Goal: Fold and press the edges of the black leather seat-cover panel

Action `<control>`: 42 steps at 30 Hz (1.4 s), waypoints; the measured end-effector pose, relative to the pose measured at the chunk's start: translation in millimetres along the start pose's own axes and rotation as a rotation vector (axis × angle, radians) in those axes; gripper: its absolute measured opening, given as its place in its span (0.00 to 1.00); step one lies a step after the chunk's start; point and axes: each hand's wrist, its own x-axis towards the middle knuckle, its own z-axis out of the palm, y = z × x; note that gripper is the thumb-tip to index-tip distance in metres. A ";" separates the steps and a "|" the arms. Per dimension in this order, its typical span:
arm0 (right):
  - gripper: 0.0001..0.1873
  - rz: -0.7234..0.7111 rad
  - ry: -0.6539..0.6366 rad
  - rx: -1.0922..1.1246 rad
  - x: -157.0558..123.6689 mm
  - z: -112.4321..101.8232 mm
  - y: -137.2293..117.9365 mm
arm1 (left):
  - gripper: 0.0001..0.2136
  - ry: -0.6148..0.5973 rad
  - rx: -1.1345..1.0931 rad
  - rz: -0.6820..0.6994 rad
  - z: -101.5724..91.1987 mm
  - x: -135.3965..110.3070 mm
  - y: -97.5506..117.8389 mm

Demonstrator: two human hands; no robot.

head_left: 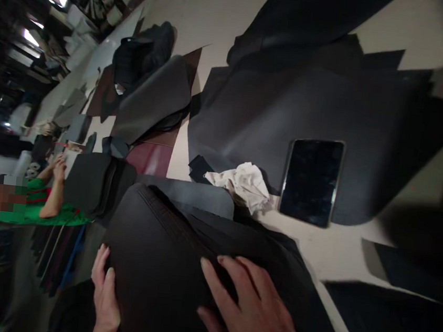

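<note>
Two hands rest on the folded dark leather sheet (164,255) at the near tabletop (339,247) edge. My right hand (249,311) lies flat, fingers spread, gripping nothing. My left hand (105,291) lies open against its left edge.

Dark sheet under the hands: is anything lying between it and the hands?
Nothing visible. The right hand lies flat on the dark sheet, and the left hand touches its edge. The crumpled white cloth and the tablet lie beyond it.
</note>
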 end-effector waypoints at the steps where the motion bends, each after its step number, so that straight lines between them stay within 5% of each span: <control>1: 0.20 -0.006 -0.003 0.005 0.1 -0.2 -1.5 | 0.23 -0.001 0.002 -0.001 -0.1 0.0 -0.5; 7: 0.18 -0.038 0.041 0.036 1.3 2.5 -10.7 | 0.23 0.011 0.003 0.030 -2.7 -0.2 -4.4; 17: 0.21 -0.055 -0.058 -0.070 1.0 -5.8 -28.6 | 0.22 0.009 -0.034 0.080 -7.6 -0.5 -14.6; 31: 0.21 0.111 -0.298 0.181 10.4 -26.8 -40.7 | 0.22 0.079 -0.002 0.120 -16.1 -2.0 -14.1; 34: 0.22 0.107 -0.303 0.154 6.8 -28.4 -44.0 | 0.26 0.142 -0.009 0.001 -20.1 -3.2 -13.4; 38: 0.27 0.122 -0.254 0.078 -5.4 -37.0 -36.1 | 0.37 0.249 -0.228 -0.386 -24.6 -33.5 -9.8; 42: 0.30 0.128 -0.286 0.002 -12.6 -53.2 -20.3 | 0.37 0.082 -0.479 -0.713 -18.0 -100.1 -0.3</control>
